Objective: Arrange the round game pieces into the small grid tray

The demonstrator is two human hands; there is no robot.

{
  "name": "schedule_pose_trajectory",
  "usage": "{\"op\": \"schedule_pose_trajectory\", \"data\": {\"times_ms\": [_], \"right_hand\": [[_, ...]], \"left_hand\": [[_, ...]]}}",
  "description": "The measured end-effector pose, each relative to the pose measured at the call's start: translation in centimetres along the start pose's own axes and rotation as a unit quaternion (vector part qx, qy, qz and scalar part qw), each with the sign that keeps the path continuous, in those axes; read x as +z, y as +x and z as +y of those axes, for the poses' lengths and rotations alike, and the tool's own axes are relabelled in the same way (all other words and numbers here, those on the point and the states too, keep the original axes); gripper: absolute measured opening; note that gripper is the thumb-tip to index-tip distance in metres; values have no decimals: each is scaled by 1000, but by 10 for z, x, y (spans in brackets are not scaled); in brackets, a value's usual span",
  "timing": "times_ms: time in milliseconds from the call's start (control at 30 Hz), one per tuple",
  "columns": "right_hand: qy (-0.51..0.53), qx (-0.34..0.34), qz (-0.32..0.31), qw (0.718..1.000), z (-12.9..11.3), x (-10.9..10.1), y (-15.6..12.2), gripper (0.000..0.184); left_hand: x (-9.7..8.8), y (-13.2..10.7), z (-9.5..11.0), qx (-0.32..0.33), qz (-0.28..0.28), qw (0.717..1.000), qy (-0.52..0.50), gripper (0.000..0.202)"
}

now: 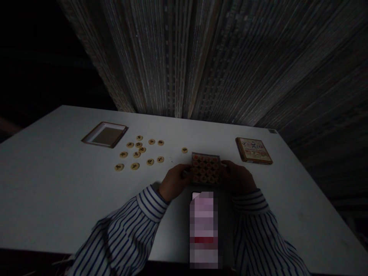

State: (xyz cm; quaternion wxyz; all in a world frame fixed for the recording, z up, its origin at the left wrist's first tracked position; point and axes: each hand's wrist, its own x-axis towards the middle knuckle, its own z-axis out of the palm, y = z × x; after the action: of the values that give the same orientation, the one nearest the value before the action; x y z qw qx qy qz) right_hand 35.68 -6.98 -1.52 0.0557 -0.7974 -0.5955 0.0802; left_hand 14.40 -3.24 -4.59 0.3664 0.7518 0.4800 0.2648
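Observation:
A clear square tray of Chinese chess pieces (pixel 205 168), marked in red and set in rows, is between my two hands. My left hand (pixel 176 181) has its fingers closed at the tray's left edge. On the opposite edge my right hand (pixel 239 178) grips it, though its fingers are dark and partly hidden. One loose chess piece (pixel 184 150) with a black mark lies just beyond the tray's upper left corner. Several more black-marked pieces (pixel 137 154) are scattered to the left on the white table (pixel 71 191).
An open shallow box (pixel 105 134) rests at the table's back left. At the right lies a box lid (pixel 254 150) with printed writing. Directly in front of me is a blurred-out phone-like object (pixel 203 230). Hanging striped material (pixel 181 57) rises behind the table's far edge.

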Motion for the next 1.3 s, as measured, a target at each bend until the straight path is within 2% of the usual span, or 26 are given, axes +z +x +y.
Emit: {"op": "schedule_pose_trajectory", "data": {"times_ms": [167,600,1067,1167,1300], "right_hand": [[-9,-4,-13,1000,-3,-1,-1,36],[4,-26,4,1000,0,3,2,37],[29,-17,17,999,-2,2,1,34],[34,-12,32,999,0,4,2,35],[40,-29,90,995,5,10,4,31]], "left_hand": [[1,0,0,-2,0,1000,-4,35],[2,0,0,-4,-4,1000,-6,34],[0,0,3,-13,3,1000,-20,31],[0,0,3,-11,15,1000,-24,29],[-2,1,3,-10,39,999,-28,25]]}}
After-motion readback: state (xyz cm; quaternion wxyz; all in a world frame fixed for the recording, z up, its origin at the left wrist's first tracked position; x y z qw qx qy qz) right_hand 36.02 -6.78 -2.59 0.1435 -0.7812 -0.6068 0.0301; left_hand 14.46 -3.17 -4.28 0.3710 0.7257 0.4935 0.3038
